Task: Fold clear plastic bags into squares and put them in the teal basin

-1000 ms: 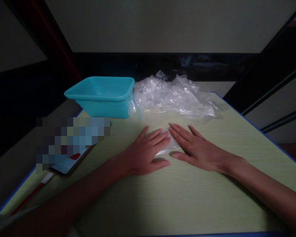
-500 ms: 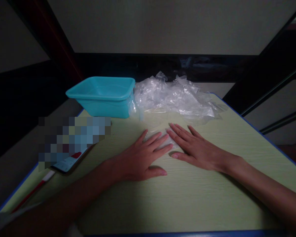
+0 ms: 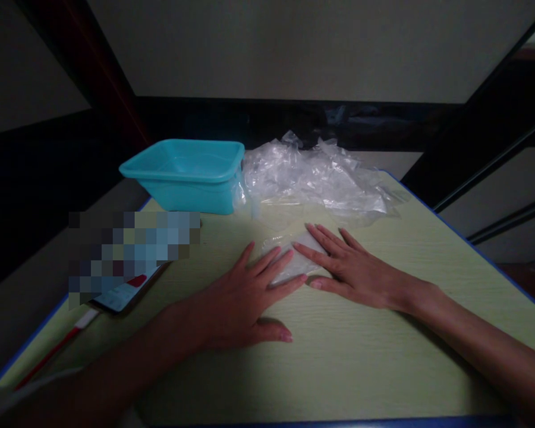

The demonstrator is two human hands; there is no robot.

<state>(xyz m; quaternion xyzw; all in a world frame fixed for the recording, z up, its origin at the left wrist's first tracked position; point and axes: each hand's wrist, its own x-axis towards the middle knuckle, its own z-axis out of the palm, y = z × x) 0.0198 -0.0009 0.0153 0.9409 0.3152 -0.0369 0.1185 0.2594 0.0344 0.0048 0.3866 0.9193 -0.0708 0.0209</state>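
A small folded piece of clear plastic, seemingly a bag (image 3: 289, 266), lies flat on the table under my fingers. My left hand (image 3: 245, 300) is spread open, its fingertips resting on the plastic's left and near edges. From the right, my right hand (image 3: 354, 264) lies flat with fingers apart, its fingertips over the plastic's right side. Just beyond the hands is a crumpled heap of clear plastic bags (image 3: 312, 172), partly overlapping a flatter sheet of plastic in front of it.
A turquoise plastic basin (image 3: 182, 193) stands at the back left, against the heap. Nearer on the left lies a phone (image 3: 120, 300), mostly blurred out, with a red and white stick-like thing (image 3: 66, 340) beside it. The pale yellow table (image 3: 339, 368) has a blue edge.
My left hand has slid a little left and toward me, uncovering more of the plastic. My right hand has barely moved; its index finger has shifted slightly left.
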